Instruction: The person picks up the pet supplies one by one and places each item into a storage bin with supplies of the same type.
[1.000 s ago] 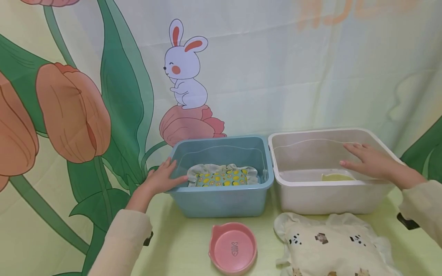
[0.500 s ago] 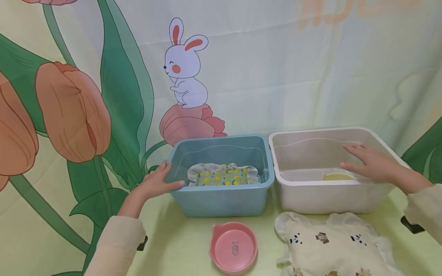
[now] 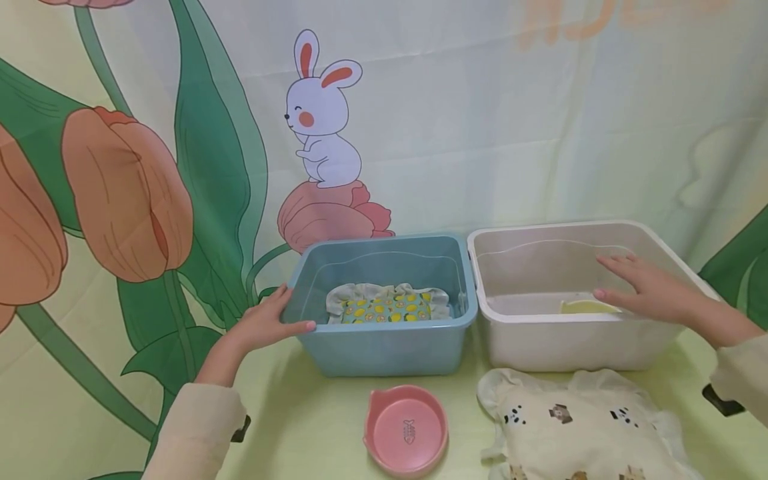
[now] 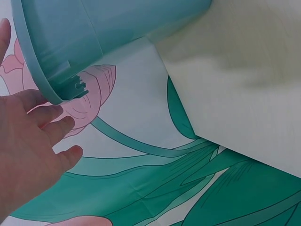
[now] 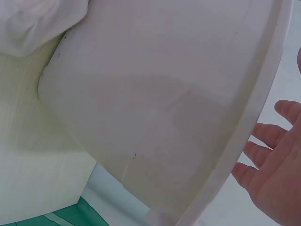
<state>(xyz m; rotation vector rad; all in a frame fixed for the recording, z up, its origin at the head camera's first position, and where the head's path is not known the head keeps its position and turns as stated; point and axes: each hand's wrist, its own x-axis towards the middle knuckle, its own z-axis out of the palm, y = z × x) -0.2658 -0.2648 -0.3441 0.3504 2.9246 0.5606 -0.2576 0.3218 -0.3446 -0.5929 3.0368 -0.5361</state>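
Observation:
My left hand (image 3: 258,325) is at the left rim of a blue plastic bin (image 3: 384,350), its fingers loosely spread. In the left wrist view a fingertip meets the rim near a corner, and nothing is gripped. Inside this bin lies a small cushion (image 3: 387,308) with a lemon print and a pale frilled border. Over the right part of a white plastic bin (image 3: 558,343) is my right hand (image 3: 651,290), fingers extended. The right wrist view has the fingertips at the bin's rim (image 5: 249,125). A pale yellow-green object (image 3: 588,307) sits in the white bin, mostly hidden by the front wall.
In front of the blue bin stands a pink round bowl (image 3: 407,430) with a fishbone mark. A cream frilled cushion (image 3: 588,427) with animal prints lies before the white bin. Behind both bins hangs a printed cloth (image 3: 456,120). The pale table (image 3: 288,427) ends at the left.
My left hand has shifted slightly left and down along the blue bin's rim. My right hand has moved slightly right and down. Bins, bowl and cushions stay in place.

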